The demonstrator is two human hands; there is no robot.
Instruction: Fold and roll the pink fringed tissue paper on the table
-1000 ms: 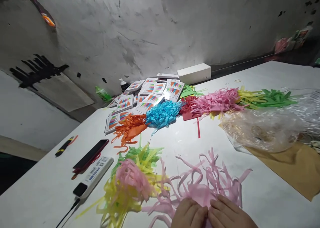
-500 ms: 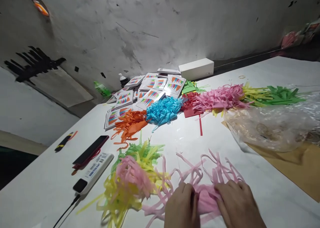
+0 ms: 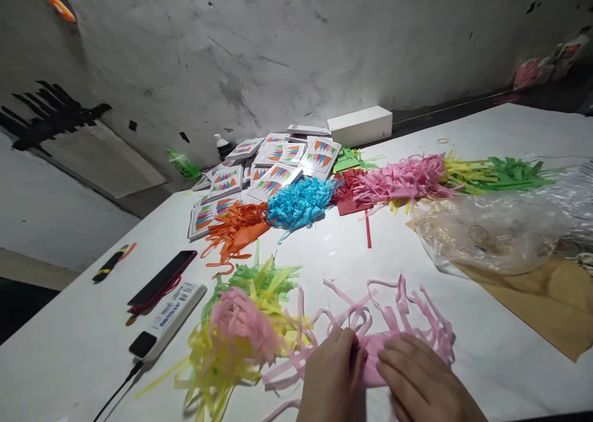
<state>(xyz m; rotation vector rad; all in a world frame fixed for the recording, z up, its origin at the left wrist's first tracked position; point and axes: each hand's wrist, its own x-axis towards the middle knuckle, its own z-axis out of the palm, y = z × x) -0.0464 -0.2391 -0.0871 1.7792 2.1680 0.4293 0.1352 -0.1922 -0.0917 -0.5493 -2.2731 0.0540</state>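
Observation:
Both of my hands press on a pink fringed paper piece (image 3: 407, 323) lying on the white table (image 3: 509, 131) at the bottom middle. My left hand (image 3: 331, 375) pinches its left side, and my right hand (image 3: 417, 382) lies flat over its solid part. The pink strips curl away from my fingers toward the far side. Just left of my left hand sits a heap of yellow, green and pink fringed paper (image 3: 236, 335).
Further back lie orange (image 3: 236, 227), blue (image 3: 299, 202), red, pink (image 3: 403, 178), yellow and green (image 3: 514, 173) fringe bundles, printed packets (image 3: 273, 165) and a white box (image 3: 359, 125). A clear plastic bag (image 3: 491, 230) on brown paper (image 3: 551, 304) is at right. A phone (image 3: 162, 278) and power bank (image 3: 167, 320) lie left.
My hands slid forward over the pink piece and gathered its strips closer together. My right hand has shifted left toward my left hand. The view tilted slightly.

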